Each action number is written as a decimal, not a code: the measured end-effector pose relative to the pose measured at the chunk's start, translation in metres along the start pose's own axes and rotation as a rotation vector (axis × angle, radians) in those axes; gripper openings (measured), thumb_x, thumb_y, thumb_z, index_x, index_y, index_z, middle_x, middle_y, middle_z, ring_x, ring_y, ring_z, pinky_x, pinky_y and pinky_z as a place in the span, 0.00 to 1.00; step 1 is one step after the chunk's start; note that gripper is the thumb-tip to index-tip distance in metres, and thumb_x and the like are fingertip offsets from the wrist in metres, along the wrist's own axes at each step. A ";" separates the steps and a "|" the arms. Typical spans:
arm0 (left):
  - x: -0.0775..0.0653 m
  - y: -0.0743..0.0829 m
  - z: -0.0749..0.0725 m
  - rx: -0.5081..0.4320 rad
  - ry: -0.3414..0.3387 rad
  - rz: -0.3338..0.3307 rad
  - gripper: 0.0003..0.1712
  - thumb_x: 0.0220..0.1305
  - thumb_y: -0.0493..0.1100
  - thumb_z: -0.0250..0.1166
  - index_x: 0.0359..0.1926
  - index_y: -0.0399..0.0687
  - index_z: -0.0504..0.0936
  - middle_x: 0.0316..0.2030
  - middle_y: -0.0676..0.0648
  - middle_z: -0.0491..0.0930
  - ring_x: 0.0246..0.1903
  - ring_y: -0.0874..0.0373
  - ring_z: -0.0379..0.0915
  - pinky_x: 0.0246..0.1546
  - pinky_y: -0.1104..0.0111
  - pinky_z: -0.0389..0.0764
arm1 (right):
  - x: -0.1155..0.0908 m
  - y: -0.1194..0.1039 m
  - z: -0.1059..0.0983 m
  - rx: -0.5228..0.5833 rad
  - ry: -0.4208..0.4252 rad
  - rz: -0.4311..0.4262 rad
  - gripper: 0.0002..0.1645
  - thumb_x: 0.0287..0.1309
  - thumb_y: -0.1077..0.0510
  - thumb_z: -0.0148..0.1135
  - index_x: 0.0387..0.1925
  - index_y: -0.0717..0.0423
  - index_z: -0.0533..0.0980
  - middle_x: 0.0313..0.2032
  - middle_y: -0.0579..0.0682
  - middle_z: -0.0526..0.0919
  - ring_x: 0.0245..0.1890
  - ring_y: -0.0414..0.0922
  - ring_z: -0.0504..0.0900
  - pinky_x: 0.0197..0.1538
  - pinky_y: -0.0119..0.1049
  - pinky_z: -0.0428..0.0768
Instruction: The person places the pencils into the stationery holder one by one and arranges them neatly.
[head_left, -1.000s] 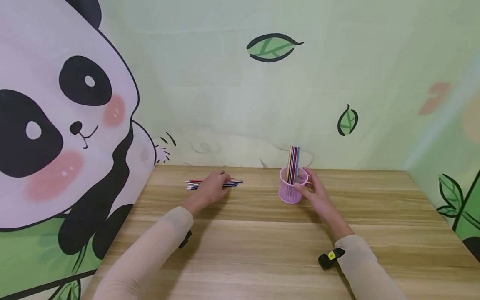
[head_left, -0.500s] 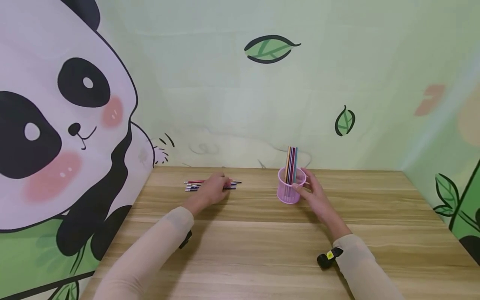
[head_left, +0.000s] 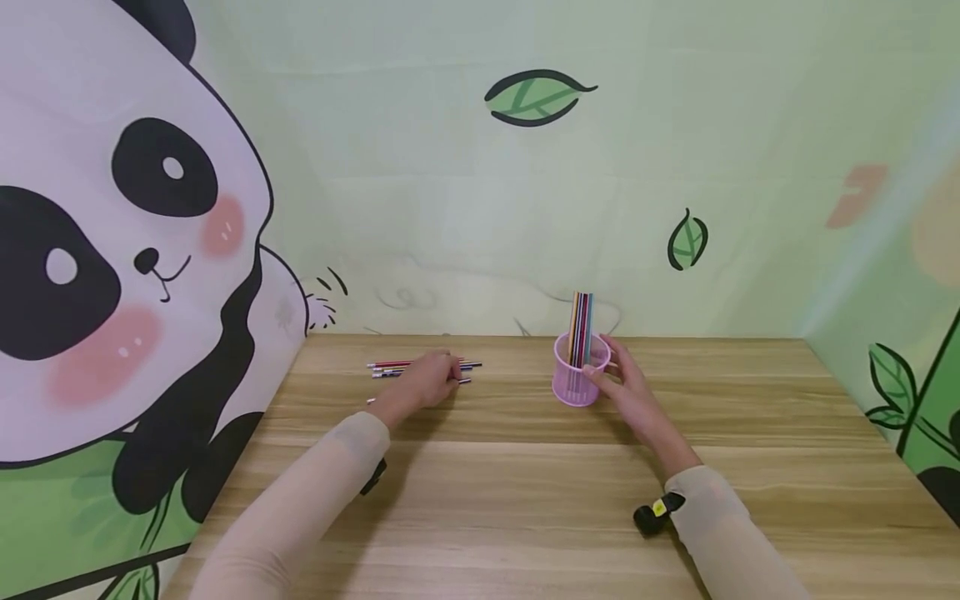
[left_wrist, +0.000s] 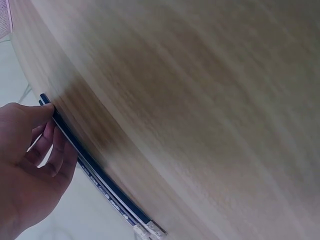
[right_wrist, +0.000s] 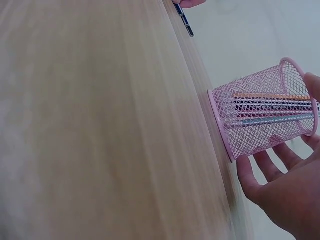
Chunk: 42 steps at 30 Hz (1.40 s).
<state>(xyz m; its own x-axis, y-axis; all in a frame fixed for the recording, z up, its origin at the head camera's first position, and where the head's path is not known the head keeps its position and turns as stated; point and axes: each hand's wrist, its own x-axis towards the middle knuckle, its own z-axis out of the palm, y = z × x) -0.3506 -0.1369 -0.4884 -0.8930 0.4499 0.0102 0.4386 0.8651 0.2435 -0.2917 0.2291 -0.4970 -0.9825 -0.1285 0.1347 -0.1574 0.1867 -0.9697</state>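
Observation:
My left hand [head_left: 429, 379] is low over the table at the left, its thumb and fingertips pinching a dark pencil [left_wrist: 107, 175] in the left wrist view. Behind that pencil lie others of the small loose pile [head_left: 386, 365], red and dark blue with pale ends, partly covered by the hand. My right hand [head_left: 632, 385] holds a pink mesh pencil cup [head_left: 570, 392] from its right side, thumb at the rim and fingers around the far wall. The cup stands upright on the table. Several pencils [head_left: 581, 321] of mixed colours lean together inside it.
The wooden table [head_left: 525, 500] runs back to a pale green wall cloth [head_left: 420, 208] printed with a panda [head_left: 187, 275] and leaves. A black wrist camera [head_left: 651, 518] sits at the right cuff.
My left hand has drawn one pencil slightly toward me, apart from the pile. The right hand keeps its hold on the cup, and the head view has shifted slightly.

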 end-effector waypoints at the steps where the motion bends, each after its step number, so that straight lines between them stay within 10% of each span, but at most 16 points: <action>1: -0.001 0.000 0.000 0.004 -0.001 0.005 0.04 0.71 0.35 0.69 0.44 0.42 0.88 0.40 0.47 0.81 0.43 0.52 0.80 0.52 0.58 0.83 | 0.000 0.000 0.000 0.001 0.000 0.000 0.49 0.75 0.48 0.65 0.85 0.50 0.50 0.75 0.67 0.62 0.73 0.67 0.65 0.72 0.64 0.68; 20: -0.010 0.025 -0.047 -0.081 0.061 0.235 0.06 0.75 0.38 0.68 0.49 0.45 0.84 0.43 0.51 0.82 0.43 0.59 0.79 0.48 0.65 0.84 | -0.003 -0.001 0.000 0.002 0.011 -0.001 0.49 0.76 0.51 0.64 0.85 0.50 0.48 0.76 0.68 0.61 0.73 0.68 0.64 0.72 0.65 0.67; 42: -0.003 0.116 -0.127 -0.789 0.356 0.334 0.10 0.71 0.44 0.74 0.48 0.48 0.84 0.40 0.52 0.88 0.41 0.59 0.86 0.47 0.62 0.85 | -0.003 -0.005 0.004 -0.005 0.002 0.002 0.49 0.76 0.51 0.63 0.86 0.49 0.47 0.77 0.68 0.60 0.73 0.67 0.64 0.73 0.64 0.66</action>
<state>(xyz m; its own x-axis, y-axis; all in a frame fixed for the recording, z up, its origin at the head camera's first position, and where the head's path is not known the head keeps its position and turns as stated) -0.3101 -0.0663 -0.3374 -0.7681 0.4414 0.4639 0.5998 0.2421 0.7626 -0.2872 0.2247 -0.4930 -0.9830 -0.1262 0.1337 -0.1564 0.1920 -0.9688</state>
